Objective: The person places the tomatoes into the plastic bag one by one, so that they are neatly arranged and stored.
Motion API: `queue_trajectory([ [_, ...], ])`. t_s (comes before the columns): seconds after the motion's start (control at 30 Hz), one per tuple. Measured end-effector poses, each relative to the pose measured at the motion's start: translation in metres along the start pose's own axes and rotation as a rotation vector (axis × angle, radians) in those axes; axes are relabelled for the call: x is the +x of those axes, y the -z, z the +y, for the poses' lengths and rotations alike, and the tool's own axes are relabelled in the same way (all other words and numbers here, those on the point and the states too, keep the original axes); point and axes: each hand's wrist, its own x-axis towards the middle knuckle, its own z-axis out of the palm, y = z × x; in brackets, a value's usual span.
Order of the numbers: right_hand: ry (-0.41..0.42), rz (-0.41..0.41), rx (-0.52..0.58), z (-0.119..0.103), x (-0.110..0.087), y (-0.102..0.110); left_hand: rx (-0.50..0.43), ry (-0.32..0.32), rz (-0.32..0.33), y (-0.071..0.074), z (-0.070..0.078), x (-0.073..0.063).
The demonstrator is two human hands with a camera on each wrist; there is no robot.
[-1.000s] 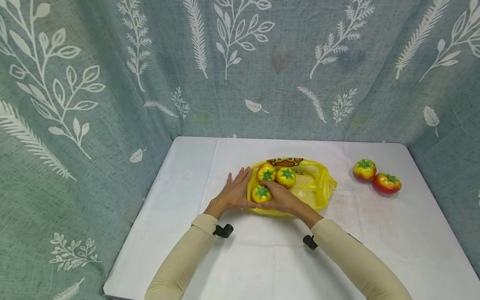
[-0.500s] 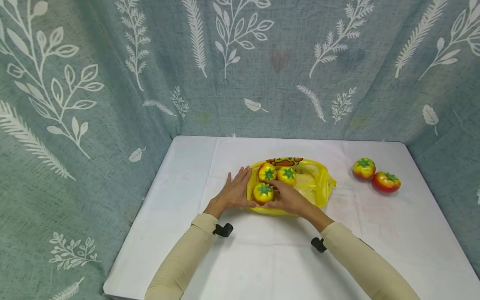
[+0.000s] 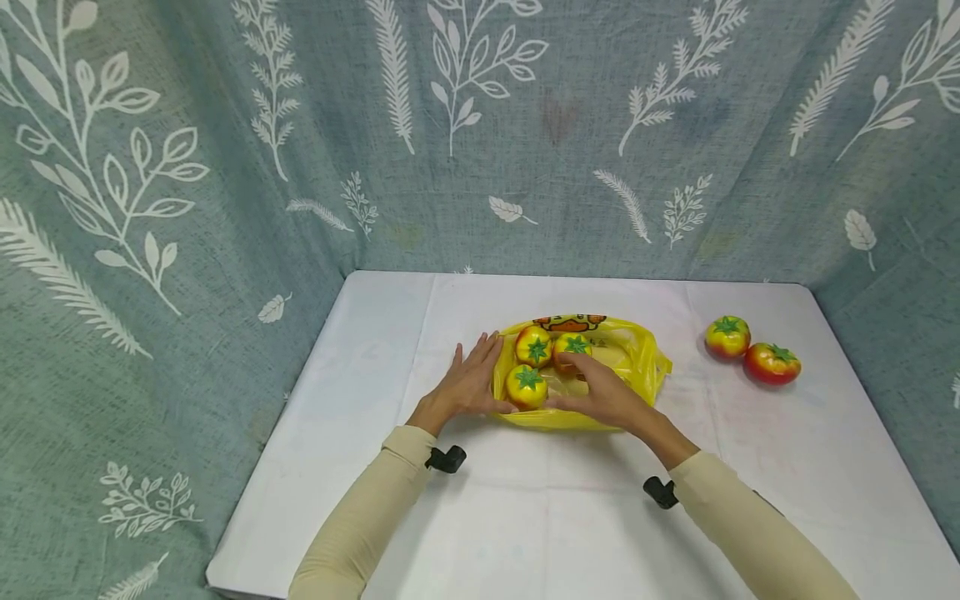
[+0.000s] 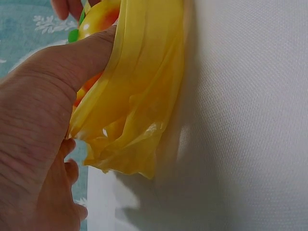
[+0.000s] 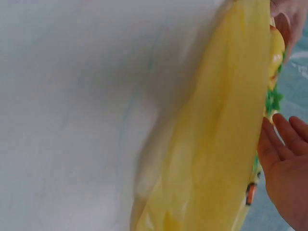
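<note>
A yellow plastic bag (image 3: 647, 367) lies with its mouth up at the table's middle. In its left part sit three toy tomatoes: one at the front (image 3: 527, 388), one behind it (image 3: 533, 345), and a third (image 3: 573, 342) partly covered by fingers. My left hand (image 3: 468, 385) holds the bag's left edge; the left wrist view has its thumb (image 4: 94, 53) inside the rim and its fingers outside. Over the bag's opening, my right hand (image 3: 609, 397) has loosely extended fingers around nothing, beside the front tomato. The right wrist view shows its open palm (image 5: 291, 180) behind the bag wall.
Two more toy tomatoes, one yellow-red (image 3: 727, 338) and one redder (image 3: 773, 365), rest on the white table (image 3: 510, 517) to the right of the bag. A grey-green patterned curtain (image 3: 555, 208) hangs behind the table and along its sides.
My right hand has let go of the front tomato and drawn back to the right. That tomato shifted slightly right earlier, then stayed. My left hand has stayed at the bag's edge.
</note>
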Motion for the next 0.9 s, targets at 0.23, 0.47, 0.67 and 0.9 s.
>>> queue_trajectory([
  [0.23,0.005,0.048,0.052,0.006,-0.019,0.017,-0.012,0.006,-0.002,0.001,0.001,0.0],
  [0.47,0.0,0.092,0.1,0.015,-0.035,0.035,-0.015,0.003,-0.007,0.002,0.002,0.0],
  [0.67,-0.018,0.142,0.094,0.022,-0.049,0.049,-0.025,0.001,-0.016,0.003,0.002,-0.001],
  [0.9,-0.059,0.186,0.089,0.034,-0.07,0.059,-0.021,0.002,-0.016,0.004,0.002,0.0],
])
